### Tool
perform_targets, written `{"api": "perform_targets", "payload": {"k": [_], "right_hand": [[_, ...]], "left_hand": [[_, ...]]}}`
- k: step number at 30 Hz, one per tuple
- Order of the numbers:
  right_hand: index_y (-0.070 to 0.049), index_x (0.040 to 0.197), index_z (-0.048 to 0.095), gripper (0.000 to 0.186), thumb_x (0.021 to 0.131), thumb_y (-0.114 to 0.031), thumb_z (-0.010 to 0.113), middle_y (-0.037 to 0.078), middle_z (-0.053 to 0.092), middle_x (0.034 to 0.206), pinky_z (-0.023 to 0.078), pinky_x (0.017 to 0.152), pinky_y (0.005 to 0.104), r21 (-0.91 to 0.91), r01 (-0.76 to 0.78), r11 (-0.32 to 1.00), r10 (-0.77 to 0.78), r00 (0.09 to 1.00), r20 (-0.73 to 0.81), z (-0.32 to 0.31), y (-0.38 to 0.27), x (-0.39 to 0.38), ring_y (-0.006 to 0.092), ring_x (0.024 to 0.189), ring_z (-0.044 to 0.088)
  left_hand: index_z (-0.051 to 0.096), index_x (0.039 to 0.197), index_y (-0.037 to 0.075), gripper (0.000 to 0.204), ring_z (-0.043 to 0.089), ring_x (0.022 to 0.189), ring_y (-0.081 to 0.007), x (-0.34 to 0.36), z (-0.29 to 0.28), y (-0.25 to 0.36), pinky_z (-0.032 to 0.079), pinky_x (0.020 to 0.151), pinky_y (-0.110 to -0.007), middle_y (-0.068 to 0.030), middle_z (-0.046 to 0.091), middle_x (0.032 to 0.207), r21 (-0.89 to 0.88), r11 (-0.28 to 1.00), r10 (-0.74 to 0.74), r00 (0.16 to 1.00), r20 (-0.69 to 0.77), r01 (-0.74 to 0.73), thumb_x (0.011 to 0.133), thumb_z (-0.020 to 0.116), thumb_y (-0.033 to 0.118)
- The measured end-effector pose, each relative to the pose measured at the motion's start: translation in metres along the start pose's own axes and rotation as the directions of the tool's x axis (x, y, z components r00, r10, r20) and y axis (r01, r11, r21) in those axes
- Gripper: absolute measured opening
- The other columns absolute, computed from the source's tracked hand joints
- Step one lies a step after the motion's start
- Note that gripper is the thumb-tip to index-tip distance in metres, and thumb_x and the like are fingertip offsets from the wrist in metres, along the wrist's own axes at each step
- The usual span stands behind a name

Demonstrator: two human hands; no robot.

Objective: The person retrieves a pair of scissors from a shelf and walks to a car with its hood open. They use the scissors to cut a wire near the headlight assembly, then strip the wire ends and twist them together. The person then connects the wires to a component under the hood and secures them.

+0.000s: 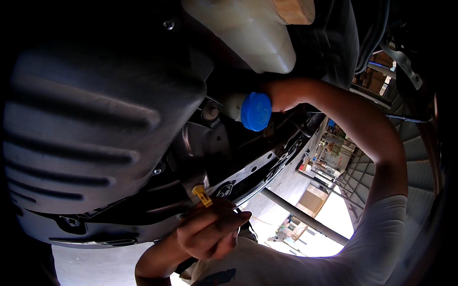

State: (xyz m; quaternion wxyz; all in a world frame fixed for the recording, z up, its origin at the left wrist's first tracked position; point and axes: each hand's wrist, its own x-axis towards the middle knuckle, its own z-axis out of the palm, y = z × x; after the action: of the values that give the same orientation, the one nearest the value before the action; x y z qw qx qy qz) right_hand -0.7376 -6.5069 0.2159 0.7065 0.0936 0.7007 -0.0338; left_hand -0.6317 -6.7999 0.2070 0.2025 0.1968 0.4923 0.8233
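My left hand (210,231) is closed, fingers curled and thumb pressed along them, low in the middle of the view. Just beyond its knuckles is a small yellow plastic piece (202,195), by the car's front metal panel; whether my fingers touch it is not plain. My right arm bends in from the right. The right hand (279,97) reaches down into the engine bay behind a round blue cap (256,111), its fingers hidden in the dark. The cap sits on a pale filler neck (233,106).
A large ribbed black plastic cover (90,128) fills the left side. Above the cap hangs a translucent white reservoir (248,35). A bolt (210,111) and a metal crossbar (253,167) lie near my hands. A roofed yard with posts (305,217) shows at the lower right.
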Motion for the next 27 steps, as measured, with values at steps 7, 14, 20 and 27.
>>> {"api": "perform_targets", "payload": {"k": [7,14,20,27], "right_hand": [[-0.004,0.094,0.063,0.034,0.081,-0.036,0.062,0.009,0.065,0.073,0.049,0.063,0.0341,0.05,-0.049,0.998,0.037,0.977,0.209,-0.02,-0.005,-0.014,0.0185,0.063,0.06],[-0.004,0.091,0.064,0.025,0.079,-0.026,0.067,0.008,0.064,0.066,0.05,0.055,0.0309,0.102,-0.099,0.99,0.086,0.989,0.12,-0.013,-0.009,-0.015,0.0163,0.058,0.062],[-0.004,0.1,0.062,0.029,0.079,-0.024,0.066,0.018,0.065,0.093,0.051,0.074,0.0405,-0.16,-0.025,0.987,0.012,0.996,-0.083,0.005,0.0,0.006,0.0301,0.086,0.065],[-0.004,0.104,0.062,0.029,0.083,-0.024,0.062,0.018,0.065,0.092,0.05,0.078,0.0397,-0.1,0.142,0.985,-0.168,0.926,-0.339,0.017,0.011,-0.007,0.0297,0.086,0.064]], "left_hand": [[0.067,0.088,-0.004,0.018,0.065,0.069,-0.0239,0.002,-0.004,0.002,0.056,0.07,-0.036,-0.0125,0.064,0.074,-0.017,1.0,-0.005,0.999,0.039,0.006,0.079,0.054,0.002],[0.066,0.095,-0.01,0.03,0.061,0.063,-0.0223,0.003,0.0,-0.005,0.052,0.058,-0.032,-0.0131,0.057,0.071,-0.047,0.995,0.093,0.996,-0.01,-0.094,0.068,0.055,-0.004],[0.066,0.094,-0.011,0.029,0.059,0.06,-0.0207,0.005,0.0,-0.004,0.052,0.059,-0.033,-0.0125,0.056,0.07,-0.113,0.991,0.073,0.997,-0.008,-0.074,0.068,0.055,-0.007],[0.066,0.094,-0.012,0.026,0.058,0.058,-0.0191,0.004,-0.001,-0.002,0.054,0.066,-0.034,-0.0098,0.056,0.066,-0.141,0.988,0.067,0.998,-0.02,-0.069,0.071,0.053,-0.008]]}}
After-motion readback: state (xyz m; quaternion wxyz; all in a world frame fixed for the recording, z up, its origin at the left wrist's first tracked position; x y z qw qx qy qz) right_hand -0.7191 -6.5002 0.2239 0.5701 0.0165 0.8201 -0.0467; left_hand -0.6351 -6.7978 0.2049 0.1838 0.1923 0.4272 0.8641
